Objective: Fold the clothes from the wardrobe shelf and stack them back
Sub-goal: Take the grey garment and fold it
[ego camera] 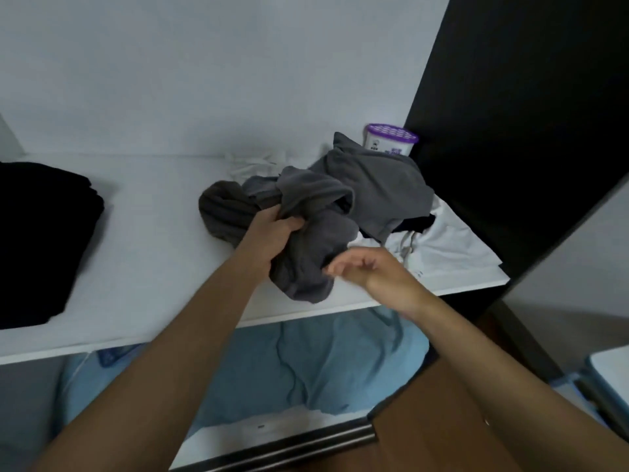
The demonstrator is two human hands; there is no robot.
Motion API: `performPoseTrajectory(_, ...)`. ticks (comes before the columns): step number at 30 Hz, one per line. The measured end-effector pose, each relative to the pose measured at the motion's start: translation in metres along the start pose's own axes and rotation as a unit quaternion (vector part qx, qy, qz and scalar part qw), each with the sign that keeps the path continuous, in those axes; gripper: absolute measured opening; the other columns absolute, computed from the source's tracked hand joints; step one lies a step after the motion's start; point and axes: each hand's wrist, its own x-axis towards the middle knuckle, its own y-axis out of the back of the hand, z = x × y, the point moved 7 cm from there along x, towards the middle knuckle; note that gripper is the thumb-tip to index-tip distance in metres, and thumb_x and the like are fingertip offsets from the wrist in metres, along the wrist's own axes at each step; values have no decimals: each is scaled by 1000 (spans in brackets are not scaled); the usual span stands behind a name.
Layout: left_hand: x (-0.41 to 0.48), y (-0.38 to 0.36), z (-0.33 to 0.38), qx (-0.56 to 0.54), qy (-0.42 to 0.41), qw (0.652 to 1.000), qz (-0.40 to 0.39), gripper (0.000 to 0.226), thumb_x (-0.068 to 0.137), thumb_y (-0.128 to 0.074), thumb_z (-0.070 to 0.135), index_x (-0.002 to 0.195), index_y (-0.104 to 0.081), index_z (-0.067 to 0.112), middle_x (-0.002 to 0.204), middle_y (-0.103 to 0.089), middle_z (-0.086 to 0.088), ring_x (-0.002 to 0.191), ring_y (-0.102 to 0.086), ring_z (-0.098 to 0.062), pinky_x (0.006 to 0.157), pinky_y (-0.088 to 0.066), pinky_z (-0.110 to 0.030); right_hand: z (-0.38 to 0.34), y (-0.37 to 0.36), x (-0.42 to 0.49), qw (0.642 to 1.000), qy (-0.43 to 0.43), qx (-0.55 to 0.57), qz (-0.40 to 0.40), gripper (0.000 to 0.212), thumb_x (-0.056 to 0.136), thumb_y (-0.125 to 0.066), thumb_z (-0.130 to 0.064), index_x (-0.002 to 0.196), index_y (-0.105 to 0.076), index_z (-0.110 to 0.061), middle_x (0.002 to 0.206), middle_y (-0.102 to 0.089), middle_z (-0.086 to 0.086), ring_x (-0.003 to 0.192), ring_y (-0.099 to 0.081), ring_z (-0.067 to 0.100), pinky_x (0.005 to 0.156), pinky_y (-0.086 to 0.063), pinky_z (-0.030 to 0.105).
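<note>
Our right hand (362, 267) hangs loose; left hand (275, 233) grips the grey garment (306, 264) at the shelf (153, 250) front edge; next we lift it out.

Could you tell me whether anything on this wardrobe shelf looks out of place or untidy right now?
Yes: the grey garments lie crumpled in a heap at the shelf's right end, over rumpled white clothes, unlike the neat black stack on the left. The left hand grips one grey piece, which spills over the front edge.
</note>
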Motion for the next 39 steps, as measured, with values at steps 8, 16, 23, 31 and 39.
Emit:
performPoseTrajectory(8, -121, -68, -47, 119, -53, 988, -83, 26, 94, -63, 0, 108, -72, 20, 108, -76, 5, 104, -69, -10, 94, -53, -24, 42, 50, 0, 884, -240, 401, 1, 59, 89, -60, -60, 113, -68, -6, 90, -75, 7, 78, -72, 25, 69, -59, 33)
performPoseTrajectory(16, -195, -81, -115, 149, 30, 988, -3, 36, 89, -48, -20, 103, -72, 3, 84, -71, 3, 75, -63, -12, 62, -47, -20, 49, 18, -32, 950, -59, 305, -28, 37, 91, -60, 3, 116, -70, -22, 100, -77, -7, 94, -72, 11, 76, -56, 22)
performPoseTrajectory(23, -198, -44, -141, -262, 183, 943, 90, 61, 89, -61, 57, 135, -60, 16, 133, -65, -5, 124, -60, -29, 103, -46, -55, 79, -15, -121, 973, 61, 103, -195, 49, 90, -59, 10, 122, -68, -25, 116, -68, -22, 111, -59, -12, 102, -45, 15)
performPoseTrajectory(31, -204, -77, -159, -215, 152, 948, 179, 36, 85, -57, 9, 119, -67, 8, 110, -75, -12, 98, -73, -26, 66, -59, -32, 159, -3, -193, 973, -142, 181, -33, 29, 88, -72, -28, 106, -64, -49, 115, -70, -18, 97, -65, -7, 86, -52, 18)
performPoseTrajectory(39, -310, -54, -169, -76, 128, 989, 0, 56, 66, -78, 16, 121, -67, 13, 117, -73, -5, 112, -67, -22, 94, -53, -34, 92, -64, -198, 817, -246, 521, -22, 49, 93, -55, -60, 118, -74, -22, 126, -70, 5, 113, -68, 23, 93, -56, 42)
